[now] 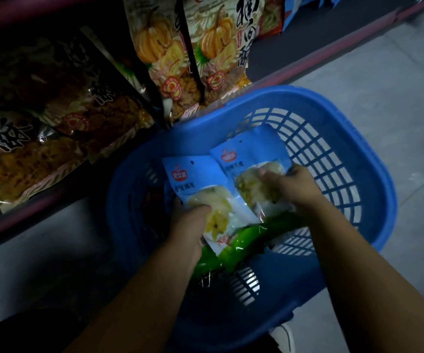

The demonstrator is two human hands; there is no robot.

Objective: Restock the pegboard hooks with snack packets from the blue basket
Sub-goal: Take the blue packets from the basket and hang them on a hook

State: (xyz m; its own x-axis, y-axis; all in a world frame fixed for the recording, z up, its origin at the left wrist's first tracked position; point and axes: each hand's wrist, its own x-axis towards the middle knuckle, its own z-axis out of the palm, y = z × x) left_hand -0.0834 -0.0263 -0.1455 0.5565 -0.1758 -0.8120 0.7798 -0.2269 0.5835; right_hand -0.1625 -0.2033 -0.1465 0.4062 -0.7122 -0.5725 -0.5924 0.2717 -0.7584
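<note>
Two blue snack packets over blue basket (pixel 374 159) on floor. Left hand (pixel 189 225) fingers clamped on left packet (pixel 198 184); right hand (pixel 291 187) fingers curled on right packet (pixel 254 161). Green packet (pixel 234 240) beneath, inside basket. Pumpkin-print bags (pixel 193 47) on shelf, far left.

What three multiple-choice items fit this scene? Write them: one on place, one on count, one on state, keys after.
1. Where is the green packet?
A. under the blue packets
B. on the floor
C. on a shelf

2. How many blue packets are held?
A. none
B. two
C. five

3. The left hand is:
A. flat on the floor
B. gripping a packet
C. out of view

Key: A, it lies beneath them in the basket; B, the left packet and right packet; B, thumb over the packet, as with the right hand.
</note>
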